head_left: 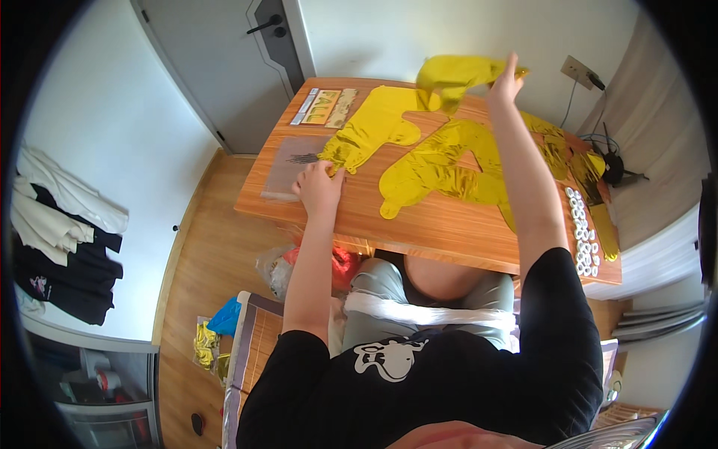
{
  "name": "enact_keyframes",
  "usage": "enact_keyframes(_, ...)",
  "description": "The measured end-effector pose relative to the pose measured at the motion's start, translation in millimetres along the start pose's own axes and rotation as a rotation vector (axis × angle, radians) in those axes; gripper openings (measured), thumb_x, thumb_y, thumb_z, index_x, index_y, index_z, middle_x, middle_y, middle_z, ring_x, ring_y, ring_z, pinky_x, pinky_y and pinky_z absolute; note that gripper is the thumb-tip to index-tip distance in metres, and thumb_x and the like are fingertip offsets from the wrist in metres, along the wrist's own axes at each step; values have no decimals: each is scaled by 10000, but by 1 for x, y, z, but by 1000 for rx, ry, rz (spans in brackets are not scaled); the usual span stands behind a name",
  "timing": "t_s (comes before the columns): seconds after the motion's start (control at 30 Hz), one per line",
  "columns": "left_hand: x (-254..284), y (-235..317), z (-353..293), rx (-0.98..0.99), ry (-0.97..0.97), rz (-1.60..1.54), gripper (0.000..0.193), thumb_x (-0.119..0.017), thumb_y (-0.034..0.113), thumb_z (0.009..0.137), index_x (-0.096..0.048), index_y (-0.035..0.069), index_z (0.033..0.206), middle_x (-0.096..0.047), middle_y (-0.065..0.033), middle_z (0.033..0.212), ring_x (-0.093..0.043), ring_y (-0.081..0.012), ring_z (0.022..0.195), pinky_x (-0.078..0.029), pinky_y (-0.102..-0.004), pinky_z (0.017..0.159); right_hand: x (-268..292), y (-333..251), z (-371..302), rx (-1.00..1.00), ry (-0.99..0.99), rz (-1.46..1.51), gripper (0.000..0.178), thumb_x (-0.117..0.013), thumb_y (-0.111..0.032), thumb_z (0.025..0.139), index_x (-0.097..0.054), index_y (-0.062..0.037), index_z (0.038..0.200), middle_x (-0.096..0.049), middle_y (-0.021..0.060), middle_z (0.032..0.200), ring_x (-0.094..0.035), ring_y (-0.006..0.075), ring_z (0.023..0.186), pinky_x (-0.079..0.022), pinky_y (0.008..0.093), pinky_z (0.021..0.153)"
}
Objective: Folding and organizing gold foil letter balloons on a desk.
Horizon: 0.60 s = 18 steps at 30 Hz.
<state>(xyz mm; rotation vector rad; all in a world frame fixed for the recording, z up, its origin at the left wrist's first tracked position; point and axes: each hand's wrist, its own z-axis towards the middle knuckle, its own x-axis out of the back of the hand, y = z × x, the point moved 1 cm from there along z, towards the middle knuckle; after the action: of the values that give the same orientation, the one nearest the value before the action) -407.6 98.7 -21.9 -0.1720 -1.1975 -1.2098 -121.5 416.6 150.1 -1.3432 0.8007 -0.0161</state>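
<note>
Flat gold foil balloons lie on the wooden table (359,217). At the left, my left hand (320,187) has its fingers bent round the near end of one gold foil balloon (374,120). Raised over the far edge, my right hand (506,86) grips a lifted stretch of gold foil (452,73). Whether this foil belongs to the left balloon or is a separate one, I cannot tell. A second, curved foil balloon (426,168) lies crumpled and flat in the middle, partly behind my right forearm.
A clear sheet or bag (284,168) with thin black sticks lies beside my left hand. Behind it is a printed card (321,106). Small white rolls (582,232) and more gold foil (602,213) line the right side. A cable hangs from the wall socket (580,71).
</note>
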Motion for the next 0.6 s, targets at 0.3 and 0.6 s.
enact_keyframes(0.3, 1, 2, -2, 16, -4, 38, 319, -759, 436, 876, -716, 196, 1083, -672, -51, 1149, -583, -289, 1175, -315, -538, 1050, 112, -106, -31, 1121, -799, -627, 278, -754, -226, 941, -692, 3, 1086, -702, 64, 888, -615, 135, 800, -517, 324, 735)
enact_keyframes(0.6, -7, 24, 0, -34, -4, 92, 299, -755, 454, 878, -755, 193, 1025, -690, -50, 1077, -594, -279, 1135, -310, -500, 1039, 151, -117, 79, -146, -10, 43, 338, -759, -195, 954, -626, 5, 1192, -664, 117, 1017, -657, 249, 829, -601, 389, 684)
